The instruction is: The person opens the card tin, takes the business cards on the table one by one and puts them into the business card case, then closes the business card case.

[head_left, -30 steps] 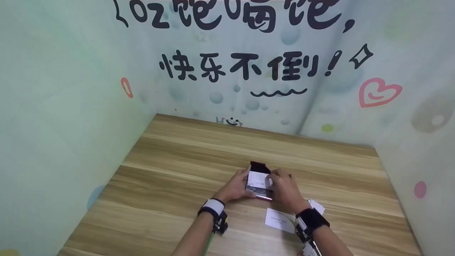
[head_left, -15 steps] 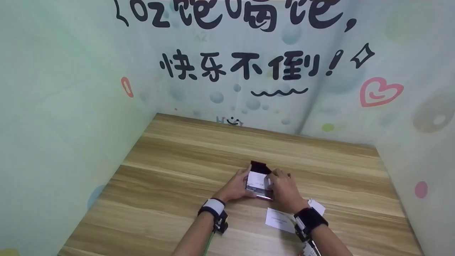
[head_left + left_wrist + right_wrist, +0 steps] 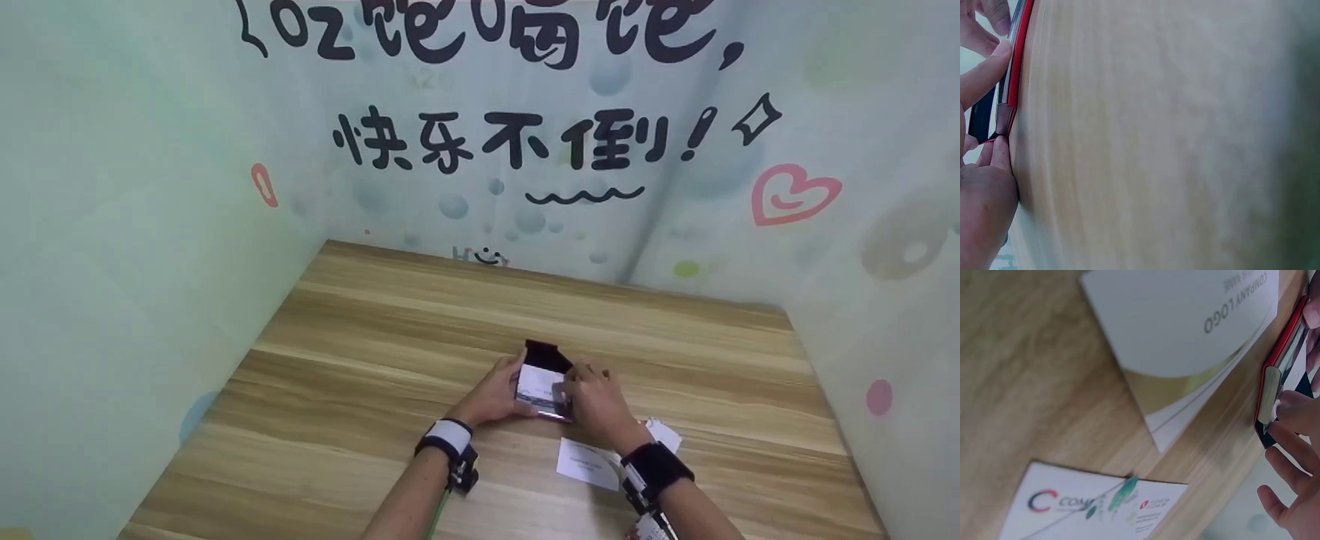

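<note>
A business card case (image 3: 546, 355) stands open near the middle of the table, its dark lid folded back on the far side. Red covers and a metal frame show along its edge (image 3: 1015, 79) in the left wrist view. White business cards (image 3: 538, 381) lie inside it. My left hand (image 3: 491, 396) grips the case from the left, thumb at the near side. From the right, my right hand (image 3: 600, 399) pinches the card's right edge, thumb over the card and forefinger at the case rim; the other fingers are spread in the right wrist view.
A loose business card (image 3: 587, 463) marked "COMPANY LOGO" lies on the wooden table (image 3: 375, 330) by my right wrist. Another card (image 3: 1100, 506) with a red and dark logo lies beside it in the right wrist view. Printed fabric walls (image 3: 480, 202) enclose the table.
My right fingers have slid a little nearer along the card, and slightly more of the dark lid shows above it. My left hand keeps its grip on the case.
</note>
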`<state>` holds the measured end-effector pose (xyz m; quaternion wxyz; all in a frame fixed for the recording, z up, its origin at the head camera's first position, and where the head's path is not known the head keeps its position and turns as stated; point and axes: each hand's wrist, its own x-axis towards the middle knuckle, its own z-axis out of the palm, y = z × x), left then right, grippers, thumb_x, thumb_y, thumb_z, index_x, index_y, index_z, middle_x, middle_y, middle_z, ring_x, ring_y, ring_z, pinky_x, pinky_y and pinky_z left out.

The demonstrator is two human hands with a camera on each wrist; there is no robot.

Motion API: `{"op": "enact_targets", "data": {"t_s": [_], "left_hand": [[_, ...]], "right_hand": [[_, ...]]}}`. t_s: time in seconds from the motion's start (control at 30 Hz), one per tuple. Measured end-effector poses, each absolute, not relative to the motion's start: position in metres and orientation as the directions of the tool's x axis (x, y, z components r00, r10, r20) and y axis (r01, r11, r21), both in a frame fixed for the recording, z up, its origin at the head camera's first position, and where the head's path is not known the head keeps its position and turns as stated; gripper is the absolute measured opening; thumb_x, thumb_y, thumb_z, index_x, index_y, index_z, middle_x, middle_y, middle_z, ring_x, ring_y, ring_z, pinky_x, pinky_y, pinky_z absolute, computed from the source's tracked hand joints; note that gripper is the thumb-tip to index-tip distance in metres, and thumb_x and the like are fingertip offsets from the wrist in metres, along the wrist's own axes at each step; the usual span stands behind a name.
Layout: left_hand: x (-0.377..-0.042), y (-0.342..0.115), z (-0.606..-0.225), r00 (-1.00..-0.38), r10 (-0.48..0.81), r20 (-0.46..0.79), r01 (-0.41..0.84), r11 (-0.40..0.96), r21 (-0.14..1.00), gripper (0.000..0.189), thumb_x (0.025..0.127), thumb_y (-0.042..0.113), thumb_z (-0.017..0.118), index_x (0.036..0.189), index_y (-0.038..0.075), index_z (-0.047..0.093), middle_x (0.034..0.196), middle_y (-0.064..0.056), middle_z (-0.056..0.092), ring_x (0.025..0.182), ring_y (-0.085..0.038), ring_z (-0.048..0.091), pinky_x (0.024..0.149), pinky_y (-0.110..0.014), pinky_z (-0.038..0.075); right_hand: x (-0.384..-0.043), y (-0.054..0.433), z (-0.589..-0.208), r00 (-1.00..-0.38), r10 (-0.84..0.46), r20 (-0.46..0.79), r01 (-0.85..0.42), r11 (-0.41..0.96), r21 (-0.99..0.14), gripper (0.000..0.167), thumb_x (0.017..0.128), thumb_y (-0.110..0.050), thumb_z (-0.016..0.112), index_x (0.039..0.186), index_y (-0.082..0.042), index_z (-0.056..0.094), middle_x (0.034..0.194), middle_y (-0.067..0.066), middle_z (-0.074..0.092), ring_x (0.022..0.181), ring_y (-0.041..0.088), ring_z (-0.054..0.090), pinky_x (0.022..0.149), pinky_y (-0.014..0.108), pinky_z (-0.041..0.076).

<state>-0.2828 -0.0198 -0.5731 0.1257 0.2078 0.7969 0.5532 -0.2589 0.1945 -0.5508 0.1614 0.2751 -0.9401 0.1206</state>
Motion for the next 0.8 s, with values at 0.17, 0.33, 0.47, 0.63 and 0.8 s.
{"op": "enact_targets", "data": {"t_s": [0.17,0.33,0.47,0.63,0.8], "left_hand": [[-0.283,-0.023,-0.574,-0.889,0.457,0.019,0.2,0.351,0.915,0.115,0.073,0.01,0.088,0.16,0.005,0.013,0.153,-0.029,0.027,0.146,-0.036,0.034,0.125,-0.042,0.024],[-0.282,-0.023,-0.575,-0.89,0.455,0.031,0.209,0.347,0.914,0.114,0.074,0.012,0.088,0.159,0.004,0.013,0.153,-0.028,0.029,0.144,-0.035,0.037,0.124,-0.042,0.027],[-0.281,-0.023,-0.574,-0.892,0.452,0.023,0.209,0.366,0.907,0.115,0.074,0.015,0.088,0.16,0.006,0.013,0.153,-0.027,0.029,0.142,-0.035,0.04,0.123,-0.042,0.029],[-0.282,-0.023,-0.573,-0.89,0.454,0.034,0.219,0.361,0.906,0.114,0.074,0.013,0.088,0.159,0.003,0.013,0.152,-0.029,0.03,0.141,-0.036,0.041,0.123,-0.044,0.029],[-0.281,-0.022,-0.573,-0.888,0.458,0.033,0.216,0.353,0.91,0.114,0.075,0.012,0.087,0.16,0.004,0.012,0.153,-0.028,0.029,0.141,-0.036,0.041,0.122,-0.042,0.031]], "right_hand": [[-0.254,0.195,-0.555,-0.761,-0.515,0.394,-0.585,0.807,-0.075,0.029,0.077,0.003,0.07,0.093,-0.018,0.08,0.096,0.012,0.069,0.094,0.033,0.06,0.074,0.05,0.045],[-0.251,0.194,-0.559,-0.751,-0.524,0.402,-0.581,0.813,-0.025,0.026,0.074,-0.004,0.077,0.095,-0.02,0.08,0.095,0.009,0.069,0.092,0.03,0.059,0.073,0.047,0.044],[-0.249,0.194,-0.561,-0.739,-0.523,0.425,-0.591,0.806,-0.038,0.029,0.072,0.0,0.076,0.094,-0.019,0.082,0.092,0.008,0.07,0.089,0.029,0.06,0.072,0.045,0.044],[-0.248,0.194,-0.562,-0.729,-0.507,0.46,-0.601,0.796,-0.074,0.038,0.07,0.009,0.067,0.094,-0.015,0.082,0.091,0.01,0.07,0.087,0.029,0.061,0.074,0.046,0.045],[-0.245,0.194,-0.561,-0.745,-0.493,0.449,-0.59,0.801,-0.099,0.038,0.07,0.012,0.065,0.095,-0.012,0.082,0.093,0.01,0.071,0.089,0.03,0.063,0.076,0.046,0.047]]}}
